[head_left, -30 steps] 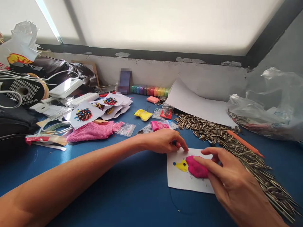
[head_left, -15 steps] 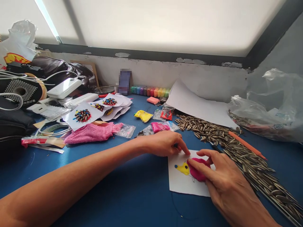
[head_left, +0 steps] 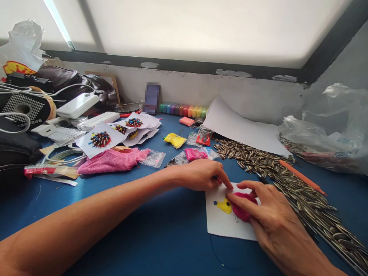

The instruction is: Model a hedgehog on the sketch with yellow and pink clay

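Observation:
A white paper card (head_left: 218, 226) lies on the blue table, bearing a yellow clay head (head_left: 224, 206) with a dark eye and blue nose. Magenta clay (head_left: 242, 211) forms the body behind it, and pencil lines show below. My right hand (head_left: 267, 209) has its fingers spread over the card, with one fingertip pressing where the magenta clay meets the yellow. My left hand (head_left: 205, 175) rests at the card's top edge, index finger reaching down onto the paper and the other fingers partly curled. Nothing shows gripped in either hand.
Sunflower seeds (head_left: 304, 207) spread along the right, with an orange stick (head_left: 303, 178) beside them. Clay packets such as the yellow one (head_left: 175, 140) lie beyond my hands. Finished cards (head_left: 100, 140), a pink cloth (head_left: 109, 163) and cables stand left; a plastic bag (head_left: 333, 138) sits right.
The view has shifted slightly. Both hands keep nearly the same pose on the card, with my right fingertip still at the clay's upper edge.

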Demonstrator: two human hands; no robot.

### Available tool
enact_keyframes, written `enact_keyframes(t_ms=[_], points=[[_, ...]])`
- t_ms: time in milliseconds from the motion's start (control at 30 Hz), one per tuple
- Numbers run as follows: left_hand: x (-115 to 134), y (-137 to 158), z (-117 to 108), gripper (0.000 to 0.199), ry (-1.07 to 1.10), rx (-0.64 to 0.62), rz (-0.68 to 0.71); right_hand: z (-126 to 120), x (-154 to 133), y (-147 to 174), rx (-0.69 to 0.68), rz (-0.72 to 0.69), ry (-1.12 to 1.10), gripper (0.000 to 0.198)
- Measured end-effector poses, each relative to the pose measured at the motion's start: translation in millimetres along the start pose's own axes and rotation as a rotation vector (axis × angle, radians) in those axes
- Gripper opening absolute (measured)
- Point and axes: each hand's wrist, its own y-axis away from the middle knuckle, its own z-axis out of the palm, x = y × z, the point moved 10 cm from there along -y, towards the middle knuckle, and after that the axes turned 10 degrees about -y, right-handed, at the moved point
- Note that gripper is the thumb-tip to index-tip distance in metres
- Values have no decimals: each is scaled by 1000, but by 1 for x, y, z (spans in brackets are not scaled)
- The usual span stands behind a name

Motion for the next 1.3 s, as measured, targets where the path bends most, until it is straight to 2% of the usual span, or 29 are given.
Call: enact_keyframes(t_ms=[233, 500, 867, 1033, 1300], points=[[1, 0, 0, 47, -15, 13, 48, -17, 10, 1, 66, 59, 51, 37], [0, 0, 1, 44, 5, -4, 18, -8, 11, 12, 6, 72, 106, 40], [5, 1, -2, 48, -51, 0, 25, -20, -27, 26, 14, -125, 168, 44], [3, 1, 0, 48, -64, -9, 6, -14, -33, 26, 13, -142, 173, 40], [6, 1, 0, 49, -96, 2, 55, -9, -32, 24, -43, -174, 144, 41]])
